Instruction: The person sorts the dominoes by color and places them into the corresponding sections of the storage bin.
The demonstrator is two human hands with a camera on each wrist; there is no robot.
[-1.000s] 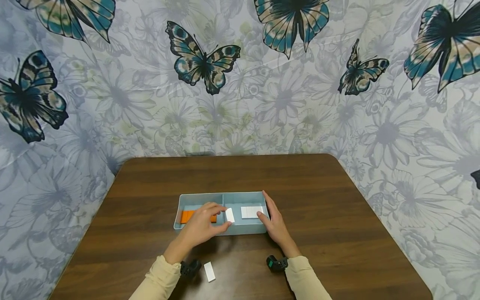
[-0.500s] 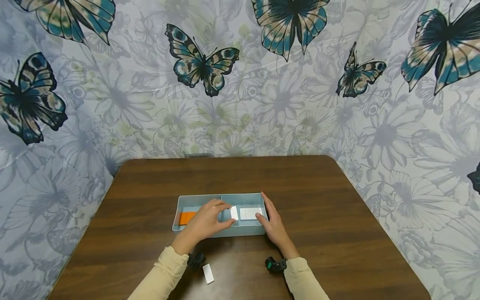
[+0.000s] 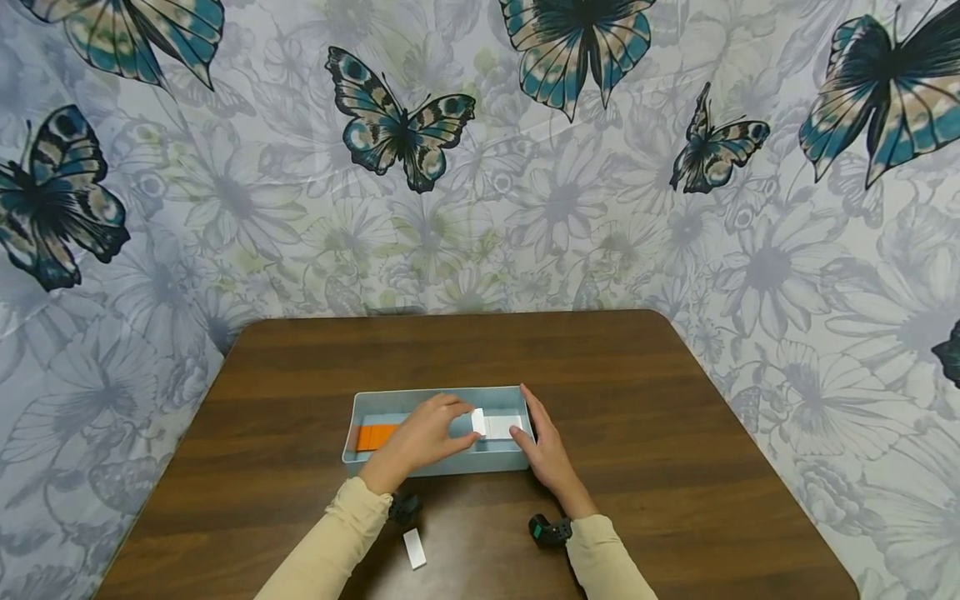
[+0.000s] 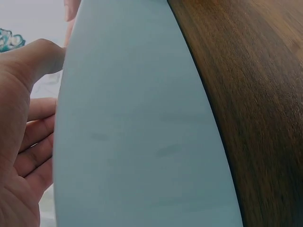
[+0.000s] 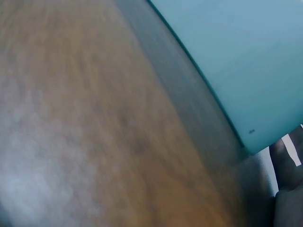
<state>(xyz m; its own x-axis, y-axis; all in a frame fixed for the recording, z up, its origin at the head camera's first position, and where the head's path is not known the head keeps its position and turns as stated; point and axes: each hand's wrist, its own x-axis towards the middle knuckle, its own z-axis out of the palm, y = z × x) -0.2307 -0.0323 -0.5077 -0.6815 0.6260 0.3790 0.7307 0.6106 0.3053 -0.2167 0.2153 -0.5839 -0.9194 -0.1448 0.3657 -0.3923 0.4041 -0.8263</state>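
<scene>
A light blue two-compartment box (image 3: 442, 467) sits on the table. My left hand (image 3: 427, 433) reaches over its front wall and pinches a small white tile (image 3: 478, 423) between thumb and fingers. This tile stands at the left end of a row of white tiles (image 3: 502, 427) in the right compartment; whether they touch cannot be made out. My right hand (image 3: 549, 450) grips the box's right end, fingers along the outside and thumb over the rim near the row. In the left wrist view, the box's side wall (image 4: 137, 113) hides what the left fingertips hold.
Orange tiles (image 3: 375, 437) lie in the left compartment, partly behind the left hand. One loose white tile (image 3: 415, 549) lies on the brown wooden table (image 3: 480, 350) in front of the box, near the left wrist. A butterfly-print cloth (image 3: 480, 233) hangs behind the table.
My left hand has moved right with the white tile, from near the divider to the left end of the white row. The right hand stays on the box's end.
</scene>
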